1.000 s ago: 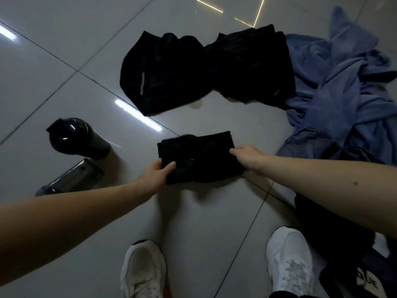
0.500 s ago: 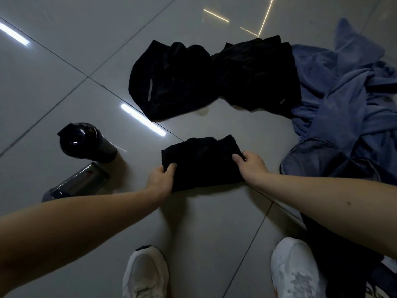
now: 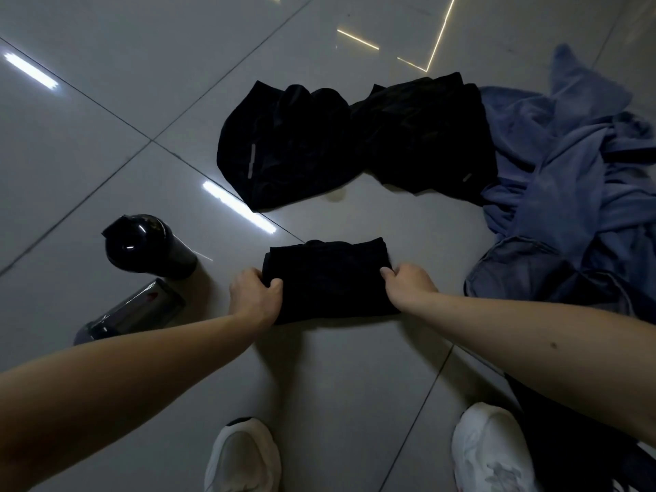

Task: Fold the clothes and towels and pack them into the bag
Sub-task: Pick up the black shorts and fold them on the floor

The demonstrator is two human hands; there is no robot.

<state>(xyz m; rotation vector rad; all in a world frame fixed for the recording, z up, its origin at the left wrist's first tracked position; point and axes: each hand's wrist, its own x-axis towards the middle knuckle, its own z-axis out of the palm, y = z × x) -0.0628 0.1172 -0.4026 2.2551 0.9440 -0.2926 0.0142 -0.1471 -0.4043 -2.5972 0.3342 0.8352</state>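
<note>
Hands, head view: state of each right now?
Left hand: closed, gripping the left edge of the folded black garment.
Right hand: closed, gripping the right edge of the same garment.

A folded garment (image 3: 330, 278) lies on the floor (image 3: 337, 385) between the two hands: the left hand (image 3: 253, 296) grips its left edge, the right hand (image 3: 408, 284) its right edge. Beyond both hands, well apart, two spread garments (image 3: 355, 143) lie side by side. Right of the right hand sits a crumpled heap (image 3: 568, 172), touching the spread garments. Left of the left hand stands a bottle (image 3: 142, 245), with a lying bottle (image 3: 131, 310) just nearer. Behind the hands are two shoes (image 3: 243, 456).
</note>
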